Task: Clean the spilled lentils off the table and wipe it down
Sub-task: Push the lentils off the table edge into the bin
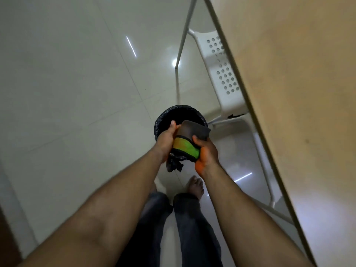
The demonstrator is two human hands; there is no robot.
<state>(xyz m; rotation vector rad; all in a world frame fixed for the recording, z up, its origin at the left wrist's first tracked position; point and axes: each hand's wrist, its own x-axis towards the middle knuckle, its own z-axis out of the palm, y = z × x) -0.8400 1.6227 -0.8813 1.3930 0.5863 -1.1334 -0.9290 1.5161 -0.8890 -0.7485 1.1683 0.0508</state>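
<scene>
Over a small bin lined with a black bag (173, 113) on the floor, I hold a dark grey sheet (190, 130) bent into a trough, its far end tipped over the bin's mouth. A green and yellow cloth with a black edge (185, 150) is wrapped under the sheet's near end. My left hand (166, 140) grips the left side of the sheet and cloth, thumb on the sheet's edge. My right hand (207, 154) grips the right side, thumb pressed on top. No lentils can be made out. The table (289, 103) runs along the right.
A white chair with a perforated seat (224, 74) is tucked under the table, its legs close to the bin. Pale glossy floor tiles (77, 83) spread to the left. My legs and a bare foot (196, 185) stand just below the bin.
</scene>
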